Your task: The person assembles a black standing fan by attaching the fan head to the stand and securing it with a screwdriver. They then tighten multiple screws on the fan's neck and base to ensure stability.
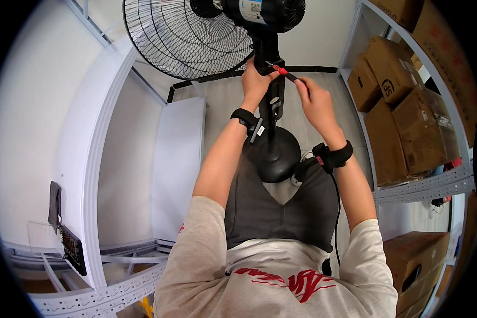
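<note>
One black pedestal fan (289, 16) stands ahead of the person's dark cloth trousers (254, 222), its rounded wire grille (191, 41) spreading to the left, above a smooth, disc-shaped base (282, 168) on the gray floor (217, 119). The left hand (256, 84) wraps its partly hidden fingers around the hard plastic neck (266, 49), while the right hand (319, 103) grasps a screwdriver (290, 77) by its slim red-and-black handle, the thin metal shaft angled toward the neck.

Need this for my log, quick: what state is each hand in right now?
Left hand: closed, holding the pedestal fan's neck.
Right hand: closed, holding a red-and-black screwdriver.
</note>
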{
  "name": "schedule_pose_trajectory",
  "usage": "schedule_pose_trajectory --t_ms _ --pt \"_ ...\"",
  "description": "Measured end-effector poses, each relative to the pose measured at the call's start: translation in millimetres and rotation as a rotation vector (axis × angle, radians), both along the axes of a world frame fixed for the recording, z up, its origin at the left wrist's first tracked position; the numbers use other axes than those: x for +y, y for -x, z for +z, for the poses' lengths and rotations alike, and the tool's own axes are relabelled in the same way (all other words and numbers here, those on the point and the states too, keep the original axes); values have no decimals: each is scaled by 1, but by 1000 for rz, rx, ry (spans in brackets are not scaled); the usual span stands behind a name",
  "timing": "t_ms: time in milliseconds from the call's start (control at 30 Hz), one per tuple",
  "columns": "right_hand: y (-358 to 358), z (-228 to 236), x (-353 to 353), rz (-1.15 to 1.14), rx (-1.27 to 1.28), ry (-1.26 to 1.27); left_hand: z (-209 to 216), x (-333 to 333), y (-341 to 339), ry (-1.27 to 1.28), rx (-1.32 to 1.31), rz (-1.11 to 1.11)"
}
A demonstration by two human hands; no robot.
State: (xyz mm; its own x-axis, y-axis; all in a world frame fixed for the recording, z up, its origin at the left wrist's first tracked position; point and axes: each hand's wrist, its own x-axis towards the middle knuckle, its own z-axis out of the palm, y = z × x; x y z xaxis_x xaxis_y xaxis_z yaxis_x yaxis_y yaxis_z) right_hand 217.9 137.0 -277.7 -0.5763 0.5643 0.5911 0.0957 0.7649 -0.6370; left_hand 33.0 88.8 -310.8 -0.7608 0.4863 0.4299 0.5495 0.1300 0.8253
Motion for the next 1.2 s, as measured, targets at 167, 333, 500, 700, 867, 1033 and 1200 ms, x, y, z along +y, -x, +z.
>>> schedule_pose_trajectory --t_ms 167,333,500,700,867,1033,1200 --pt "2 7 -6 -34 -113 128 -6 1 -1 5 55 15" --pt "1 -3 -13 -133 12 -259 -3 2 -3 44 22 -3" --pt "1 -6 -10 -105 -29 -118 -4 3 -2 19 77 -6" --pt "5 9 -11 -49 -76 -8 -9 2 3 18 112 -13" --pt "13 1 -4 -80 -116 193 -12 3 3 14 107 -22" --pt "9 -5 -9 -183 -46 -352 -12 2 5 -30 82 -59" --pt "7 -5 -5 -112 60 -233 -8 -1 0 10 91 -43"
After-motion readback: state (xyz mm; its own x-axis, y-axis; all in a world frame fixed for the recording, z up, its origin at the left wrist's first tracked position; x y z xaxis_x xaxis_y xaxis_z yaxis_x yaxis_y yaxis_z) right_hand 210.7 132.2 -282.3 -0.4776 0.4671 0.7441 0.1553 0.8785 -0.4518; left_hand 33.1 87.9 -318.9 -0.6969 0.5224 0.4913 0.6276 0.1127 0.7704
